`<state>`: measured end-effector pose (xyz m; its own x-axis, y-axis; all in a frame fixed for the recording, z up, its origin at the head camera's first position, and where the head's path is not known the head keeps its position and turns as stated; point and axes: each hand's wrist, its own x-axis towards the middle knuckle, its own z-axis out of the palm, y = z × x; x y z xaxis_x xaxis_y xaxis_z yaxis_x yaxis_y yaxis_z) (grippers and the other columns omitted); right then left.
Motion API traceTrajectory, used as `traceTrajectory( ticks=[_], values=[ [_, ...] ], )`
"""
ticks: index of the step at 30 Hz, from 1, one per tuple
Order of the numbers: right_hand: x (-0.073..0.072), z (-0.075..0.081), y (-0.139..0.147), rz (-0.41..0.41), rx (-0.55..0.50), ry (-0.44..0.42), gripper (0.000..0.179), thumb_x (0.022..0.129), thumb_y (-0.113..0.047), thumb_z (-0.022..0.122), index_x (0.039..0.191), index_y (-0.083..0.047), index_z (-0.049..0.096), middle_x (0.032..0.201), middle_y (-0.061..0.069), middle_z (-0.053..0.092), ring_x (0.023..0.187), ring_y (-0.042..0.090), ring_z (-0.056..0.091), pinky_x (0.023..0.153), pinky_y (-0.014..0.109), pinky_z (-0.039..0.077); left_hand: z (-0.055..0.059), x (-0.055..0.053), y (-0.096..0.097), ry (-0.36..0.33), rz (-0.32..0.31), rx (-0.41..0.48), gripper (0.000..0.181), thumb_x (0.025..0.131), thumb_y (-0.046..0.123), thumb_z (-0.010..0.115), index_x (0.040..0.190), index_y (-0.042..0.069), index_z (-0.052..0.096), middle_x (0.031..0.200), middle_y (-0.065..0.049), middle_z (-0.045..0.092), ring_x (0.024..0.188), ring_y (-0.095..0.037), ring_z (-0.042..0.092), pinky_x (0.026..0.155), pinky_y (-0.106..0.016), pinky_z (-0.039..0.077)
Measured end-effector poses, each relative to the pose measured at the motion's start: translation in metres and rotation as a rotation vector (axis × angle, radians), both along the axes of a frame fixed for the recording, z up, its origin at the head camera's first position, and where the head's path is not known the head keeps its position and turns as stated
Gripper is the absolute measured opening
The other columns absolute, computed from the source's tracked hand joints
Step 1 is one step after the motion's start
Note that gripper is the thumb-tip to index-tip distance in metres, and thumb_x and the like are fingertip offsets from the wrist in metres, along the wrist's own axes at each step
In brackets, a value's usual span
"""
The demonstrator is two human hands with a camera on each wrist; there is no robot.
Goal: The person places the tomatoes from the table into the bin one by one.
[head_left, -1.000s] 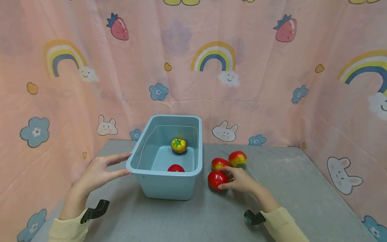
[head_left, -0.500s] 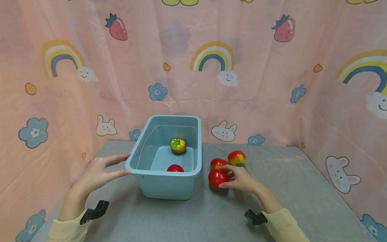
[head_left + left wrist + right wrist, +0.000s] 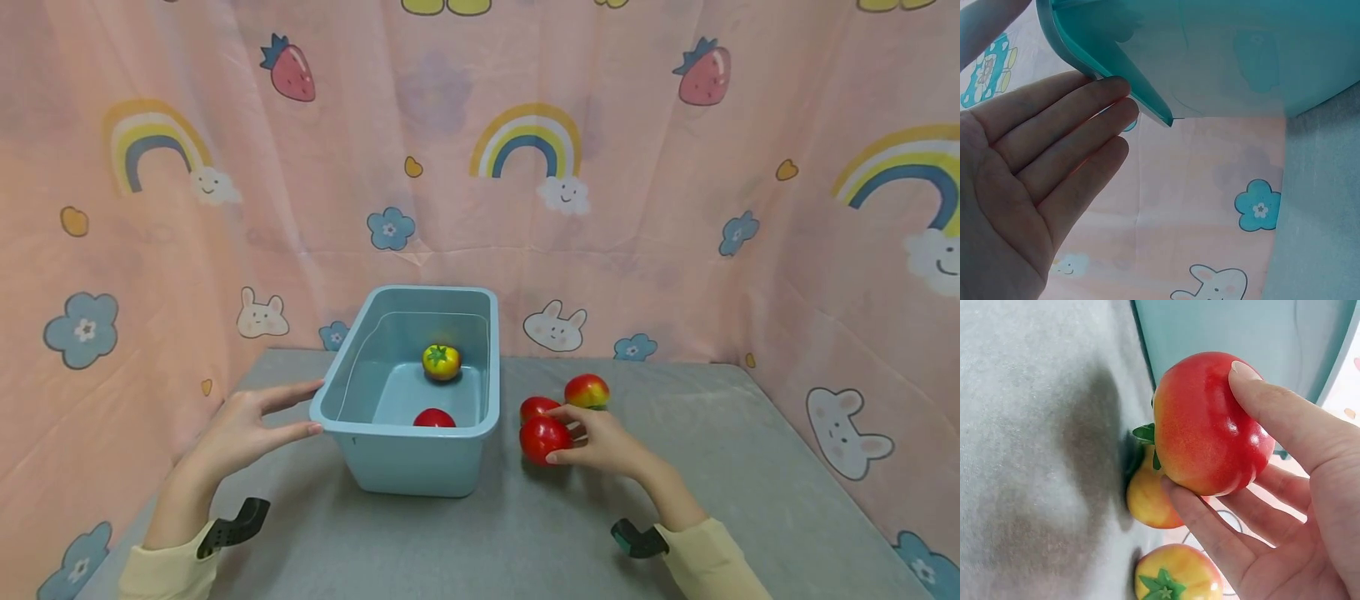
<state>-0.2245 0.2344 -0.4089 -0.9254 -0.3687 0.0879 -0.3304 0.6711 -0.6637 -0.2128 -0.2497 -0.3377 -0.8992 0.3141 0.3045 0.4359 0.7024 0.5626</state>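
Observation:
My right hand point(image 3: 602, 442) pinches a shiny red tomato point(image 3: 1210, 425) between thumb and fingers. In the right wrist view its green leaves point down toward the table, and its shadow lies apart from it. Just behind, a red-yellow tomato point(image 3: 538, 407) is partly covered by it, and another tomato point(image 3: 587, 390) lies farther back with green leaves showing point(image 3: 1163, 586). My left hand point(image 3: 243, 425) rests straight fingertips and thumb against the left rim of a light blue plastic bin point(image 3: 420, 462); in the left wrist view the fingers point(image 3: 1072, 112) lie extended along that rim.
Inside the bin are a yellow tomato point(image 3: 442, 362) with green leaves and a red one point(image 3: 434, 417) partly hidden by the front wall. A grey cloth covers the table point(image 3: 712, 450). Behind it hangs a pink patterned curtain point(image 3: 637, 250).
The red tomato in my right hand has come up and slightly right, covering more of the tomato behind. My left hand stays at the bin's rim.

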Motion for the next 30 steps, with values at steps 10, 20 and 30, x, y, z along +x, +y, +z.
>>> traceTrajectory(
  ticks=[10, 20, 30],
  values=[
    [0.003, 0.01, 0.004, 0.01, -0.021, 0.019, 0.065, 0.071, -0.033, 0.083, 0.126, -0.01, 0.056, 0.121, 0.011, 0.059, 0.106, 0.028, 0.059, 0.075, 0.032, 0.058, 0.0, 0.001, 0.0, -0.009, 0.008, -0.004, 0.056, 0.079, 0.048, 0.072, 0.131, 0.029, 0.058, 0.126, 0.006, 0.063, 0.118, -0.026, 0.059, 0.091, -0.05, 0.049],
    [0.003, 0.02, 0.005, -0.004, -0.006, 0.036, 0.065, 0.071, -0.033, 0.083, 0.126, -0.011, 0.056, 0.121, 0.012, 0.059, 0.106, 0.03, 0.059, 0.075, 0.034, 0.058, 0.001, 0.0, 0.001, -0.002, 0.012, -0.021, 0.056, 0.079, 0.049, 0.072, 0.13, 0.03, 0.058, 0.126, 0.008, 0.063, 0.118, -0.023, 0.059, 0.091, -0.046, 0.049],
    [0.002, 0.032, 0.006, 0.003, 0.016, 0.049, 0.066, 0.072, -0.033, 0.082, 0.128, -0.01, 0.055, 0.118, 0.01, 0.061, 0.107, 0.029, 0.058, 0.074, 0.032, 0.058, 0.001, 0.0, 0.0, 0.002, 0.003, -0.014, 0.056, 0.08, 0.048, 0.072, 0.131, 0.029, 0.058, 0.126, 0.007, 0.063, 0.118, -0.024, 0.059, 0.091, -0.05, 0.049]
  ],
)
